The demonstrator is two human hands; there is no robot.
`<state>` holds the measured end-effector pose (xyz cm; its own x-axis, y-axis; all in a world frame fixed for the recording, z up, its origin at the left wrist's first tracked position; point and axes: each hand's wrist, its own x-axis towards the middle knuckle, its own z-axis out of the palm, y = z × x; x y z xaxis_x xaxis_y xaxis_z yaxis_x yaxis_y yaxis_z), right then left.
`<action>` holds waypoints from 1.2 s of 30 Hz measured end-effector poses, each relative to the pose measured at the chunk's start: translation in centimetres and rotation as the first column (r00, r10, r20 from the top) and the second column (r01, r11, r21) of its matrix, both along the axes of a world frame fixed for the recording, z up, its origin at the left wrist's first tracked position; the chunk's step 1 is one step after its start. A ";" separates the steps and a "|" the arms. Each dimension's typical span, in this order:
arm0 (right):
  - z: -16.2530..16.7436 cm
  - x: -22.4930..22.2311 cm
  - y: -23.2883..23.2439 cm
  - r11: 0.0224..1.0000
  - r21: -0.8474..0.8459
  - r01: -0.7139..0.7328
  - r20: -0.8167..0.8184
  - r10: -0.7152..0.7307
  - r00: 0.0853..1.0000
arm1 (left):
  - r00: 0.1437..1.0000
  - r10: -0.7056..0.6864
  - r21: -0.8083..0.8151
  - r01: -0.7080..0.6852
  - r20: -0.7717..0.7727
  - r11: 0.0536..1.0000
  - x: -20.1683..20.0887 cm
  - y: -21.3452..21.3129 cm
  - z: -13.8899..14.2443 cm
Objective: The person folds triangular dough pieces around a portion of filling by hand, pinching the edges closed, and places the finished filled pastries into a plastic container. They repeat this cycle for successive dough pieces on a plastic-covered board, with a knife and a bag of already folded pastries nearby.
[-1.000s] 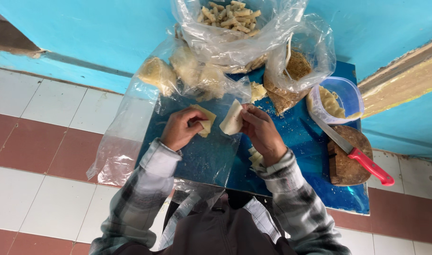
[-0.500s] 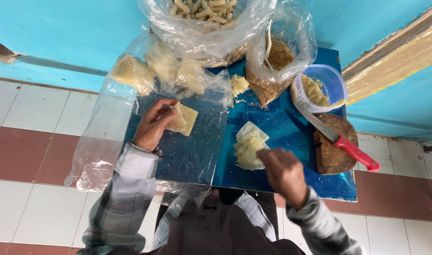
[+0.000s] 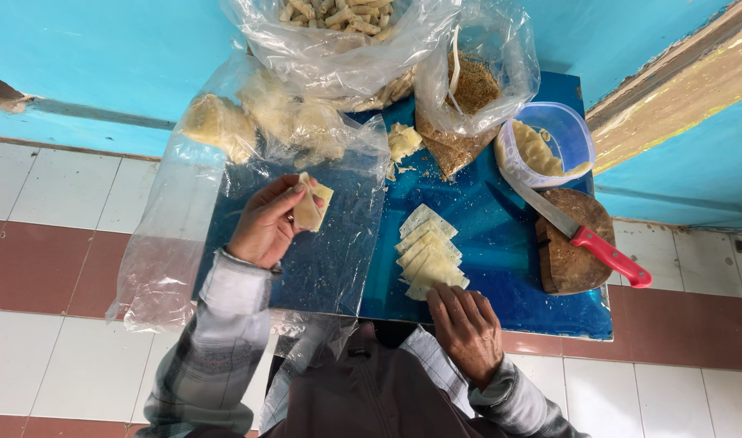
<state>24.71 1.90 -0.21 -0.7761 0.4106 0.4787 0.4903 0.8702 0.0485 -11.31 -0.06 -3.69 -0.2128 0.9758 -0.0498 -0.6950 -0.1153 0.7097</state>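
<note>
My left hand (image 3: pixel 265 223) holds a pale yellow dough square (image 3: pixel 313 204) above a clear plastic sheet on the blue table (image 3: pixel 501 251). My right hand (image 3: pixel 467 328) rests at the table's near edge, fingertips touching the lowest piece of a fanned stack of cut dough squares (image 3: pixel 428 251). Nothing is gripped in the right hand.
A red-handled knife (image 3: pixel 582 231) lies across a round wooden board (image 3: pixel 570 264). Behind stand a clear tub of folded pieces (image 3: pixel 545 146), a bag of brown crumbs (image 3: pixel 468 89), a bag of rolled sticks (image 3: pixel 338 20) and a bag of dough lumps (image 3: pixel 257 122). Tiled floor surrounds the table.
A second ago both hands held dough pieces close together. The right hand set its piece on the stack and drew back to the near edge; the left hand kept its square.
</note>
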 end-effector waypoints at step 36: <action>5.0 -2.7 -0.3 0.760 -0.641 -0.113 -0.435 -0.239 0.868 | 0.669 0.007 0.104 0.105 -0.743 0.989 14.5 -4.4 3.9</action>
